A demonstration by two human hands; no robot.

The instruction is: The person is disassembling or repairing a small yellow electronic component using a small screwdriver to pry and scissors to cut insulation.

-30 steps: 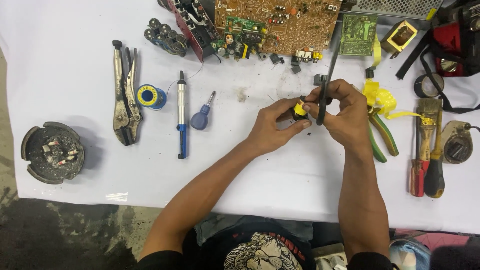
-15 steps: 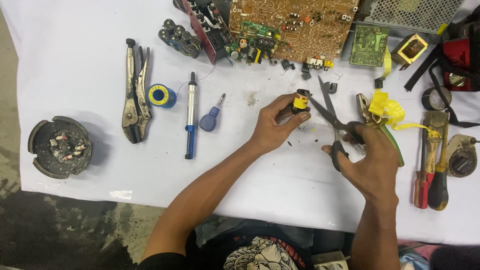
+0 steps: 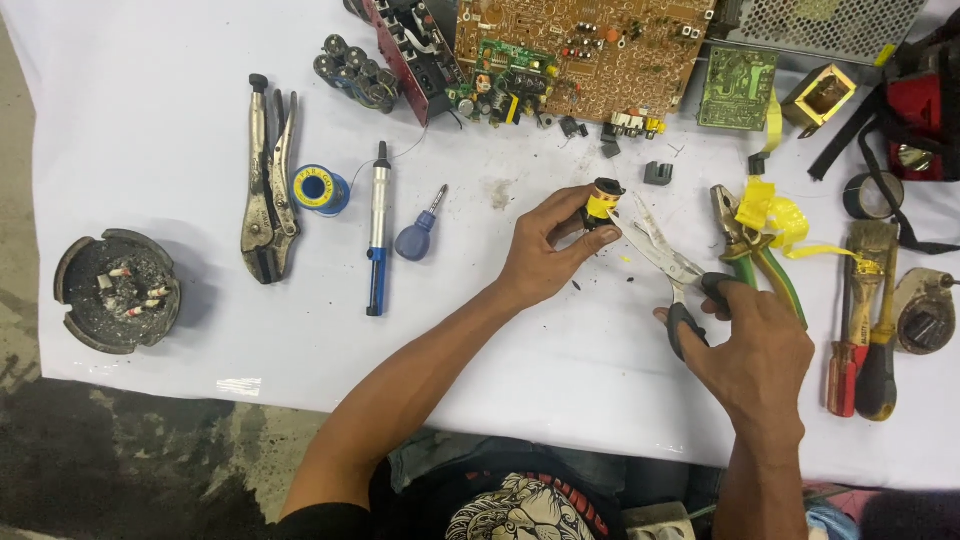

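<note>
My left hand [image 3: 545,250] is closed around a small black part with a yellow band [image 3: 601,203], pinched between thumb and fingertips and held just above the white table cover [image 3: 160,120], near the middle of it. My right hand [image 3: 750,345] grips a pair of scissors [image 3: 660,255] by the dark handles, fingers through the loops; the blades stand open and their tips reach right up beside the yellow band, though I cannot tell whether metal is touching it. Just to the right of the scissors lie pliers with green handles [image 3: 755,255], with a crumpled strip of yellow tape [image 3: 775,215] draped over them. Farther right are a paintbrush [image 3: 868,260] and a screwdriver with a red handle [image 3: 843,375], lying side by side. Above my hands, at the far edge of the table, sits a large brown circuit board [image 3: 590,45], with a smaller green board [image 3: 735,88] to its right and a few loose black bits scattered below them. To the left of my left hand there is a small blue screwdriver [image 3: 418,235], then a long solder sucker with a blue end [image 3: 377,235], a blue spool of solder wire [image 3: 318,188], and locking pliers [image 3: 268,190]. Well apart, near the left edge of the table, stands a round dark ashtray [image 3: 115,290] with cigarette butts in it.
</note>
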